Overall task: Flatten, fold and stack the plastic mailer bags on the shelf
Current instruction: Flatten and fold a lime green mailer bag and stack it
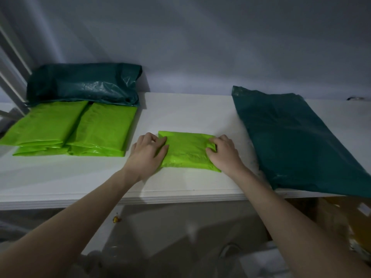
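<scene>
Between the two hands sits a small folded lime mailer (187, 151) on the white shelf (180, 111). Left hand (147, 153) presses its left edge with fairly straight fingers, right hand (223, 152) curls onto the right edge. Left of them: stacked lime bags (76, 129), dark green bundle (84, 84) behind. Right: flat dark green mailer (297, 141). No readable labels anywhere.

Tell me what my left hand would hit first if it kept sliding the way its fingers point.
The left hand points right and slightly away, across the folded light green bag. Going straight on, it would probably meet the right hand on the bag's far end first.
</scene>
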Tool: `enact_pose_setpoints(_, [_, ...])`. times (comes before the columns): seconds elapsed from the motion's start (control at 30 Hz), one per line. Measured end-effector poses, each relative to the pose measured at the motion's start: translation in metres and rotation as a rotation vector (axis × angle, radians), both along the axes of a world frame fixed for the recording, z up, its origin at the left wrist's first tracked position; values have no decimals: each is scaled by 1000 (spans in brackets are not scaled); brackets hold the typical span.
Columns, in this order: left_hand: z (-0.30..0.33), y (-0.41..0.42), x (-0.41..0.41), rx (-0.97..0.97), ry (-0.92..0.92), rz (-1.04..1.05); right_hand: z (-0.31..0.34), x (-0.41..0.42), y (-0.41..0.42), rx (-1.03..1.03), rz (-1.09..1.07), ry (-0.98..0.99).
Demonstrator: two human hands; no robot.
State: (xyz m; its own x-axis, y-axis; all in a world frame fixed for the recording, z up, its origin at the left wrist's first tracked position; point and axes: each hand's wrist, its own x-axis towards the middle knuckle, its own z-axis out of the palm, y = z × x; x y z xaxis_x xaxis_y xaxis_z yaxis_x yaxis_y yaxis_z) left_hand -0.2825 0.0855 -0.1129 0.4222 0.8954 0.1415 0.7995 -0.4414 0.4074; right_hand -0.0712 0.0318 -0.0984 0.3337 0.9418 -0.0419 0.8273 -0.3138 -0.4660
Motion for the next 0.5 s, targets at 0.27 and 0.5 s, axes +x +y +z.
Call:
enact_pose_setpoints(0.27, [-1,-4,-5,-68,271,-51,6,-2,-8,-65,-29,-21])
enact_pose_setpoints(0.5, [12,-8,18,56,-53,-112,10,-38,-5,303,208,-239])
